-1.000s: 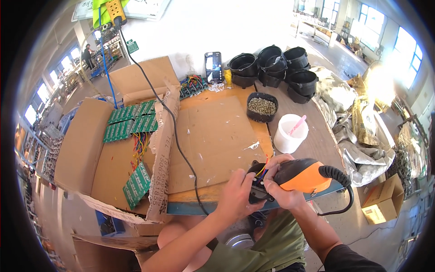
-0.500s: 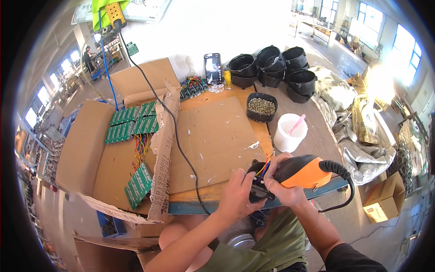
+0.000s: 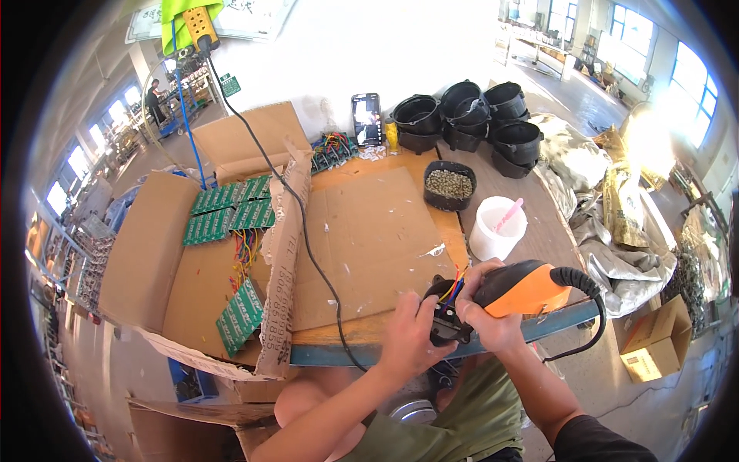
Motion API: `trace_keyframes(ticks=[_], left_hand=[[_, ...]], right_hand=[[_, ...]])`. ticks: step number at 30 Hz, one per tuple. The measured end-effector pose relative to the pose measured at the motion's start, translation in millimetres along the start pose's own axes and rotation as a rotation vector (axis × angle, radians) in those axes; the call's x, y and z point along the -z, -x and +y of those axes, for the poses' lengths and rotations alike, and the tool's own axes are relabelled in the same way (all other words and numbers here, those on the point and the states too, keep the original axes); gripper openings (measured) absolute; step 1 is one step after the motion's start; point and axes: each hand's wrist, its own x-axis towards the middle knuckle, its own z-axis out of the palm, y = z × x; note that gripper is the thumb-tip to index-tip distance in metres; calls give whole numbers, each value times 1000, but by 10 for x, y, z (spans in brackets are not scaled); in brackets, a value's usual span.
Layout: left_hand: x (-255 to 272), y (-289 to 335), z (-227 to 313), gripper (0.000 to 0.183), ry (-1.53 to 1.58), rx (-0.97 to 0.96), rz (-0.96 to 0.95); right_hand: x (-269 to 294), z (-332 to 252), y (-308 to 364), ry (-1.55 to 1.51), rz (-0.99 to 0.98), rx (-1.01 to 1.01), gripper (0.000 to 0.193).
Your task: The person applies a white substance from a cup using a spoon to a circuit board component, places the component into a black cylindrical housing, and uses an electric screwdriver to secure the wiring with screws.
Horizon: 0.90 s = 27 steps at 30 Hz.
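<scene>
My left hand [image 3: 410,336] is closed on a black plastic housing [image 3: 449,322] at the table's front edge. Red, yellow and blue wires [image 3: 456,283] rise out of the housing. An orange-and-black corded power tool [image 3: 525,289] is gripped in my right hand [image 3: 493,319], its front end pointing toward the housing. Fingers of the right hand sit right beside the wires, and the tool's tip is hidden behind them. The tool's thick black cord curves down on the right side.
An open carton [image 3: 279,308] of green circuit boards [image 3: 231,212] stands left. Flat cardboard [image 3: 369,239] covers the table's middle. Beyond are a white cup [image 3: 493,239], a black tub of small metal parts [image 3: 449,183], stacked black housings [image 3: 464,108] and a phone [image 3: 367,119]. A black cable [image 3: 308,250] crosses the carton.
The whole view has shifted slightly, so things sit a little further right and lower. Both hands keep their holds on the housing and the power tool.
</scene>
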Motion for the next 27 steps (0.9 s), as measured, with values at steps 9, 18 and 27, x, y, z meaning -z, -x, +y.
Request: trace_keyframes(ticks=[9, 18, 27], left_hand=[[-13, 7, 12, 82, 29, -17, 6], [-48, 20, -6, 82, 49, -44, 36], [-19, -6, 19, 80, 40, -25, 35]], right_hand=[[15, 45, 28, 120, -20, 51, 31], [29, 48, -13, 67, -66, 9, 30], [95, 114, 1, 23, -68, 43, 32]])
